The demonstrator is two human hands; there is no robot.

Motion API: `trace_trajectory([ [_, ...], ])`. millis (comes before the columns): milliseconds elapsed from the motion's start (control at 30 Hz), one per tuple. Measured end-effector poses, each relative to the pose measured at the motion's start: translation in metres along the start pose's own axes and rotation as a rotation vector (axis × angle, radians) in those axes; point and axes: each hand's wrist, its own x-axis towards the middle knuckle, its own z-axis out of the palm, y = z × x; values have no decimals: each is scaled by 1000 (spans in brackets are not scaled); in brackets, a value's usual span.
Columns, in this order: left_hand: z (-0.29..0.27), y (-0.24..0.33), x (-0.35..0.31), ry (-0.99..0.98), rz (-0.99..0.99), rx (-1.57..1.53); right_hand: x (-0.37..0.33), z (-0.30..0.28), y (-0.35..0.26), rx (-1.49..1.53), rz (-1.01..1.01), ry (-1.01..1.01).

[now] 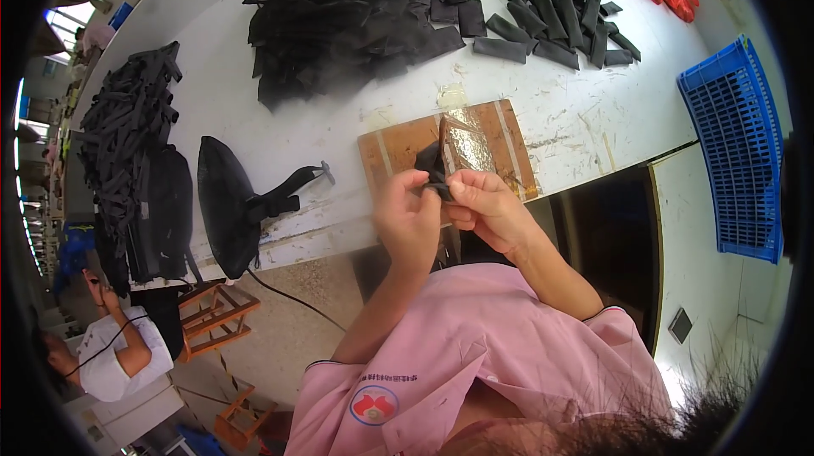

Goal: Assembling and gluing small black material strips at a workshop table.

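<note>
Both my hands come together at the table's front edge on a small black fabric piece (431, 163). My left hand (405, 220) pinches it from the left, thumb and fingers closed. From the other side my right hand (490, 208) grips the same piece between thumb and curled fingers. Just beyond the fingers, a brown block with a glossy, wet-looking face (469, 151) stands tilted on a brown board (386, 153) with pale tape strips. The fabric's lower part is hidden by my fingers.
Left of the board lies a black pointed form (227, 210) with a strap. Black pieces (339, 23) are heaped at the back, rolled black pieces (560, 19) beside them, black strips (127, 108) far left. A blue crate (738, 151) stands right. Another person (127, 354) is lower left, near wooden stools (216, 320).
</note>
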Motion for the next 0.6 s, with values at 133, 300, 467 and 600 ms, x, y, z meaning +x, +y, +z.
trace_trajectory([
  [133, -4, -4, -4, 19, 40, -22, 3, 2, 2, -375, -162, 49],
  [300, -15, 25, 7, -316, -444, -853, 4, -4, -2, -152, -161, 41],
  [467, -30, 38, 14, -662, -320, -925, -5, 13, -16, -197, -335, -186],
  [600, -7, 44, 4, -135, -153, -330, -1, 19, -24, -755, -766, -33],
])
